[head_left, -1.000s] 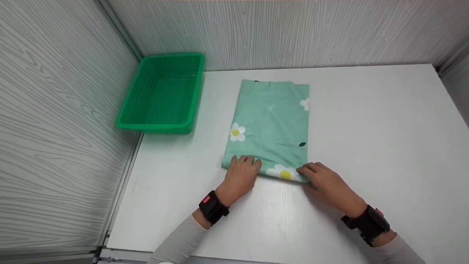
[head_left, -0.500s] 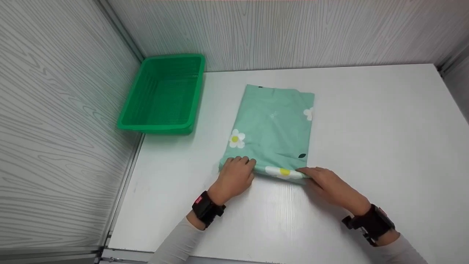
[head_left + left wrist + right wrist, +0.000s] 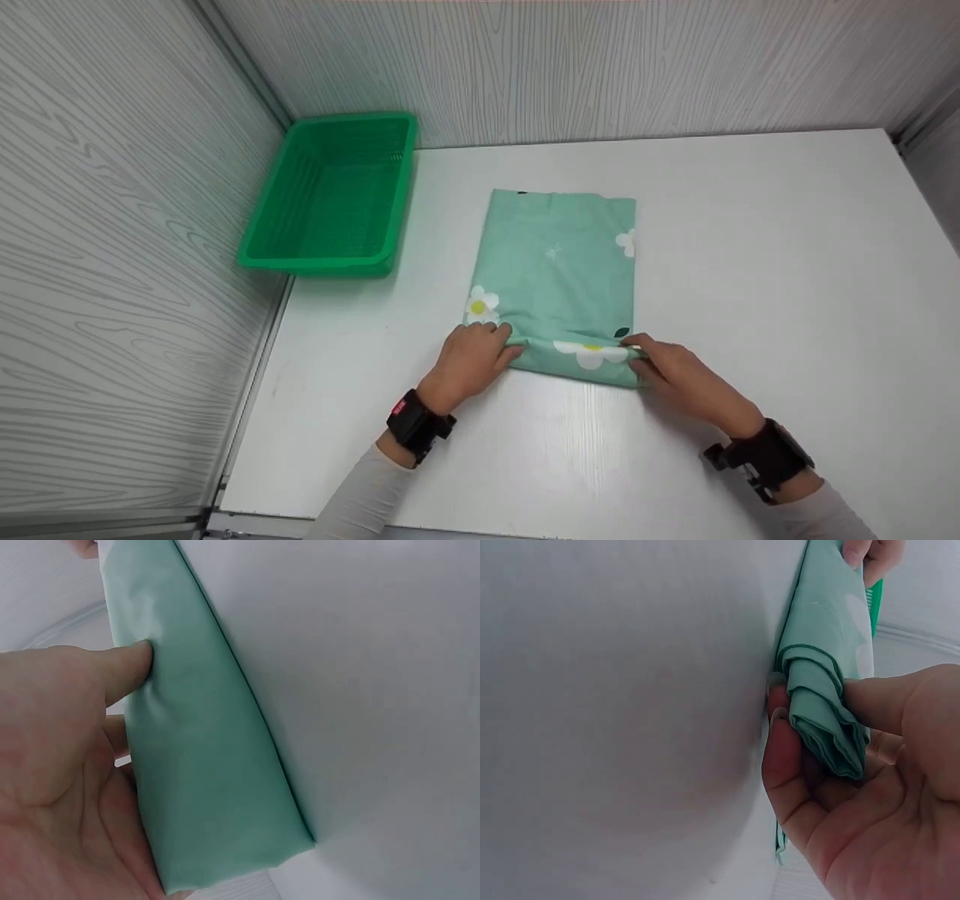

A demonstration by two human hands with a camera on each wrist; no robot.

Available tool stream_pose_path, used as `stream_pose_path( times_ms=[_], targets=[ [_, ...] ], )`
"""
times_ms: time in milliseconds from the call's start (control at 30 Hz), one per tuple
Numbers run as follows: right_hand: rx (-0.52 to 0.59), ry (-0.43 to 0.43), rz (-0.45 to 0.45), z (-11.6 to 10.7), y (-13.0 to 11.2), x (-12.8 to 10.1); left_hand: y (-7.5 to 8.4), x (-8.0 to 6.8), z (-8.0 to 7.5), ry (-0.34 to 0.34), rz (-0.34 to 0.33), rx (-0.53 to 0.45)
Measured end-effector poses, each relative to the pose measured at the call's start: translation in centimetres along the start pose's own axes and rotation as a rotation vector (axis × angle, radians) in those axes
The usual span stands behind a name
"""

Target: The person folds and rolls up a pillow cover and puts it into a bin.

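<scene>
A mint-green cloth [image 3: 559,277] printed with white daisies lies on the table, its near edge rolled into a flattened band of several layers. The left hand [image 3: 471,360] grips the left end of that band; in the left wrist view its thumb [image 3: 131,667] presses the near face while the fingers go behind. At the other end, the right hand [image 3: 686,379] pinches the rolled cloth. The right wrist view shows the layered end of the roll [image 3: 821,712] between thumb and curled fingers [image 3: 787,757].
A green plastic basket [image 3: 337,195] stands at the back left, against the side wall [image 3: 112,225]. The white table [image 3: 780,247] runs to the grey wood-grain back wall [image 3: 600,67].
The near edge of the cloth has been turned over away from the person, and the cloth's far edge has come nearer. Both hands keep hold of the near edge.
</scene>
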State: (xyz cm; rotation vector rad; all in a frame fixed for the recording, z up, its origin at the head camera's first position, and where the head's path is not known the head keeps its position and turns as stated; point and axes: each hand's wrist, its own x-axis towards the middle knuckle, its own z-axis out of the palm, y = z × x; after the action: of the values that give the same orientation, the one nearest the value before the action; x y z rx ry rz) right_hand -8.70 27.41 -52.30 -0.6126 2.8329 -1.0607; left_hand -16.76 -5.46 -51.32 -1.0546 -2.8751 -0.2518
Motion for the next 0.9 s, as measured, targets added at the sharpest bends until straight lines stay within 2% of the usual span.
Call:
stream_pose_path(
  times_ms=[167, 300, 367, 467, 533, 667, 767, 900],
  targets=[
    [-0.009, 0.009, 0.071, 0.0, 0.1, 0.2, 0.0, -0.1, 0.0, 0.035, 0.019, 0.033],
    [-0.048, 0.056, 0.088, 0.0, 0.1, 0.4, -0.2, 0.0, 0.1, 0.038, 0.032, 0.087],
    [-0.078, 0.087, 0.087, 0.0, 0.1, 0.5, -0.1, 0.1, 0.2, 0.061, 0.054, 0.113],
    [-0.134, 0.146, 0.071, -0.1, -0.1, 0.5, 0.3, 0.0, 0.1, 0.124, 0.121, 0.141],
    [-0.185, 0.186, 0.048, 0.0, -0.1, 0.6, 0.7, -0.1, 0.0, 0.156, 0.173, 0.150],
    [-0.261, 0.256, -0.028, 0.2, -0.2, 1.0, 1.4, -0.3, 0.1, 0.155, 0.238, 0.155],
    [-0.270, 0.281, -0.129, 0.5, -0.3, 1.3, 1.7, -0.4, 0.3, 0.119, 0.246, 0.134],
    [-0.239, 0.255, -0.260, 0.8, -0.5, 1.4, 1.8, -0.4, 0.6, 0.091, 0.243, 0.078]
  ],
)
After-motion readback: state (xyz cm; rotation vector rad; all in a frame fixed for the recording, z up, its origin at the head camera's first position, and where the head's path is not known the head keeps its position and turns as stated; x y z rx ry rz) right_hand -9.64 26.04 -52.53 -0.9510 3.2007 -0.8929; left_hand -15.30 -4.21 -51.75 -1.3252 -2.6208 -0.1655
